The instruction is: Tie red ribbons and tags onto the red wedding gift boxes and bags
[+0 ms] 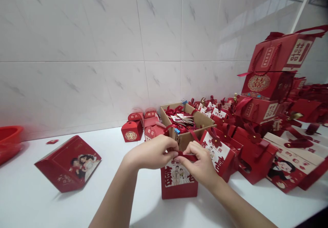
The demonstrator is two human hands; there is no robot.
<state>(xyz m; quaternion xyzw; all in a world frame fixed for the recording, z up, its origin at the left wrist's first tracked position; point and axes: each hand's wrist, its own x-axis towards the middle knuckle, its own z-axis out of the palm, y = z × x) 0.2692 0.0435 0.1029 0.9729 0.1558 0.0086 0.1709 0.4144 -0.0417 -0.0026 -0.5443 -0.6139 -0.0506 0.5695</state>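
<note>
A small red gift box [178,183] with a picture of a couple stands upright on the white counter in front of me. A dark red ribbon [188,157] runs across its top. My left hand [153,152] pinches the ribbon's left end with curled fingers. My right hand [198,163] grips the ribbon's right part, fingers closed. Both hands meet just above the box's top edge.
A flattened red box [68,163] lies to the left, a red basin [9,141] at the far left edge. A cardboard carton [187,137] with ribbons and tags stands behind my hands, small red boxes [138,127] beside it. Several red gift boxes [271,81] pile up on the right against the tiled wall.
</note>
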